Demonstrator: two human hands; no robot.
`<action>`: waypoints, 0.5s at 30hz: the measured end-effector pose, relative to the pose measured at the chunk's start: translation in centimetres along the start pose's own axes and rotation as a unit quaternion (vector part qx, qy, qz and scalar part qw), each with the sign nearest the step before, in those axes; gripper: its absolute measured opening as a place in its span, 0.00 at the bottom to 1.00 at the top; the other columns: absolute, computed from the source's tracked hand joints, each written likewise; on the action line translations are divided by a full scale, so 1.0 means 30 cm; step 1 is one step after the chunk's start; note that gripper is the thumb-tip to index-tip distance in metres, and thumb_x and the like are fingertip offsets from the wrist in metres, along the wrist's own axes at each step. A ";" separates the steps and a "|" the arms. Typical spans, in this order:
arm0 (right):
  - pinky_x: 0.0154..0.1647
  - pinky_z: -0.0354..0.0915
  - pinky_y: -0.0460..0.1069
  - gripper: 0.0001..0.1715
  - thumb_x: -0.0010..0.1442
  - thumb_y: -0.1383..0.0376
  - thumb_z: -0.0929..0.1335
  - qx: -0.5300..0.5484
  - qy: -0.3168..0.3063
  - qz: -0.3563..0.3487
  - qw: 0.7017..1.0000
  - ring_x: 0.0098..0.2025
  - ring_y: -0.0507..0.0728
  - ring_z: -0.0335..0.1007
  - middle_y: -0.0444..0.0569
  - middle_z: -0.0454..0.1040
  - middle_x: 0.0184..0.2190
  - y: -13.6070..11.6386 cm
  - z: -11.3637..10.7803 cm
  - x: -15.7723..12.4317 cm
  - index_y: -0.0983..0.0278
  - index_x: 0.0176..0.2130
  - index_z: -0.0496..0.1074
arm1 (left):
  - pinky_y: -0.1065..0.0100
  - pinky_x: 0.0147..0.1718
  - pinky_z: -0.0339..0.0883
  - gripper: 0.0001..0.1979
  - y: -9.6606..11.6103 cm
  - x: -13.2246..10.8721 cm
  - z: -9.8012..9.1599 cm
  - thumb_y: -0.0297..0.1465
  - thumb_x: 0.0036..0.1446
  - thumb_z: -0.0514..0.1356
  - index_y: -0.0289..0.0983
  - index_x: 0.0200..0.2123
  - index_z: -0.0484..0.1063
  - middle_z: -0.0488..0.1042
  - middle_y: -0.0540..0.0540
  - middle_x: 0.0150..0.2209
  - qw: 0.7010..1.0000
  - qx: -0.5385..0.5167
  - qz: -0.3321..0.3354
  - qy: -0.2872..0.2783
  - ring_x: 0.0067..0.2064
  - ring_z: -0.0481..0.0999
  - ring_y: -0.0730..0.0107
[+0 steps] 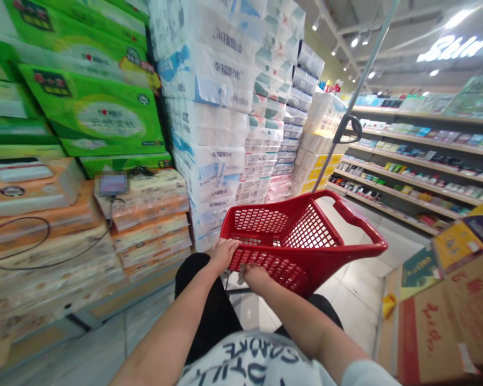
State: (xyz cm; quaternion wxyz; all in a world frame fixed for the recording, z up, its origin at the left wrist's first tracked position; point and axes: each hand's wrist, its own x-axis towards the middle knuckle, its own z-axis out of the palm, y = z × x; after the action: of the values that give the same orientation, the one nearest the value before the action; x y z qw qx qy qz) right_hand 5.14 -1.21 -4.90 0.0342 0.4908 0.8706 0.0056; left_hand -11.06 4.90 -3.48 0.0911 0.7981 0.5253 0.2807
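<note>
A red plastic shopping cart (326, 269) with perforated sides stands right in front of my knees. My left hand (224, 254) is closed over the near rim of its basket, toward the left corner. Lower down, my right hand (256, 279) is closed on a small, pale crumpled cloth (242, 274) by the outside of the basket's near wall. Part of the cloth is hidden by the fingers. The cart's handle (360, 222) points away to the right. I see only the mesh walls and floor inside the basket.
Green tissue packs (100, 110) and orange-cream packs (153, 201) are stacked at left, with a black cable (48, 265) across them. White paper bundles (213, 123) form a tall wall ahead. A metal pole (362, 80) rises behind the cart. Cardboard boxes (434, 327) stand at right; shelves (418, 177) beyond.
</note>
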 end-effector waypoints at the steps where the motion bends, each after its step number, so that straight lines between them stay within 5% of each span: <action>1: 0.41 0.71 0.53 0.20 0.63 0.72 0.61 -0.002 0.001 0.002 1.000 0.44 0.60 0.73 0.58 0.73 0.48 0.021 0.006 -0.025 0.64 0.53 0.69 | 0.61 0.49 0.56 0.18 0.001 -0.001 0.000 0.37 0.67 0.46 0.46 0.43 0.76 0.78 0.52 0.42 1.000 0.000 -0.001 0.001 0.44 0.70 0.66; 15: 0.49 0.68 0.52 0.22 0.63 0.69 0.61 0.037 0.006 0.132 0.990 0.52 0.60 0.69 0.54 0.69 0.54 0.190 0.084 -0.226 0.59 0.54 0.70 | 0.60 0.50 0.58 0.18 0.023 -0.007 -0.009 0.37 0.66 0.46 0.45 0.43 0.75 0.79 0.51 0.43 1.000 0.000 -0.021 0.005 0.45 0.71 0.65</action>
State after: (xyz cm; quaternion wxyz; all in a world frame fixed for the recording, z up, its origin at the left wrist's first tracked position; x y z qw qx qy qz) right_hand 13.67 -4.11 -6.81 0.0095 0.6026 0.7978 -0.0192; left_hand -10.73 4.39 -3.03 0.0945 0.7856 0.5424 0.2824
